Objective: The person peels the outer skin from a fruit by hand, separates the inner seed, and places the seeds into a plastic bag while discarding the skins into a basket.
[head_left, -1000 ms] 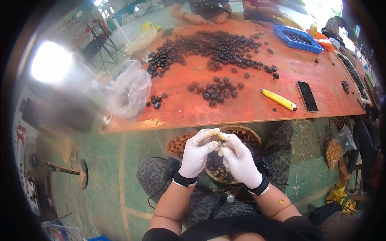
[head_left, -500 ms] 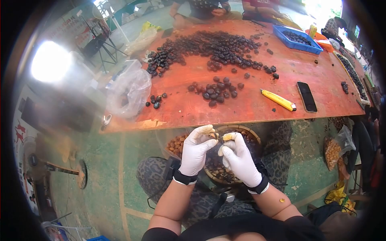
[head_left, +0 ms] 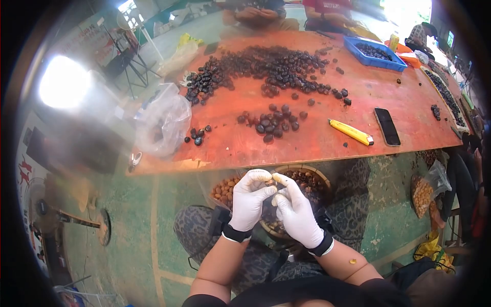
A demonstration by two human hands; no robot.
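My left hand (head_left: 249, 200), in a white glove, pinches a small dark, partly hidden object between thumb and fingers. Close against it, my right hand (head_left: 299, 212), also gloved, has its fingertips on the same object. Both are over a round woven basket (head_left: 323, 176) that holds dark shell pieces. Left of the basket lies a bag of brown nuts (head_left: 223, 192). Beyond my hands, a small pile of dark round nuts (head_left: 273, 123) rests on the red table (head_left: 220, 146), with a much larger pile (head_left: 276, 64) behind it.
A yellow cutter (head_left: 351, 131) and a phone (head_left: 387, 126) lie on the table's right part. Behind them is a blue tray (head_left: 376, 61) of dark nuts. A plastic bag (head_left: 163, 120) sits at the left. People sit across the table.
My right hand has moved left, closer to my left hand, and its fingertips now meet the left ones. Both hands sit slightly lower. The view has shifted slightly.
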